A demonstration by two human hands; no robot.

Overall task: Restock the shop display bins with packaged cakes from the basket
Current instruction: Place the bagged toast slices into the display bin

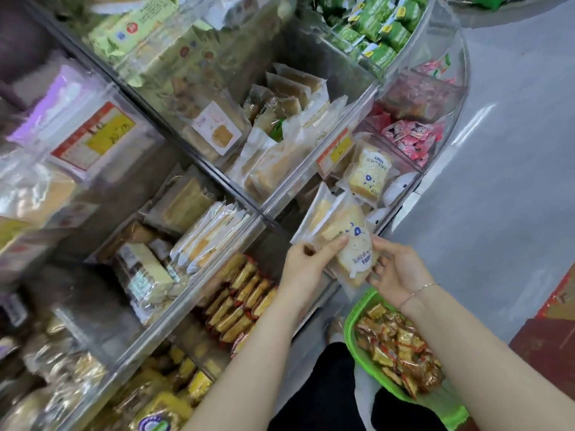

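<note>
Grey floor [504,157] right of the shelving, a red mat [557,331] at its lower right edge, green snack packs [382,23] and pink candy packs [410,135] toward its upper left, a thin bracelet [418,290] nearer.

A smooth pale grey floor [497,169] fills the right half of the frame, carrying soft streaks of reflected light. At the lower right edge lies a dark red mat [550,346] with a brighter red border. A curved clear acrylic shelf front [448,98] sweeps down the upper right. Dark metal dividers [214,172] run diagonally from upper left toward the centre. The far left is blurred, with a purple tint.
</note>
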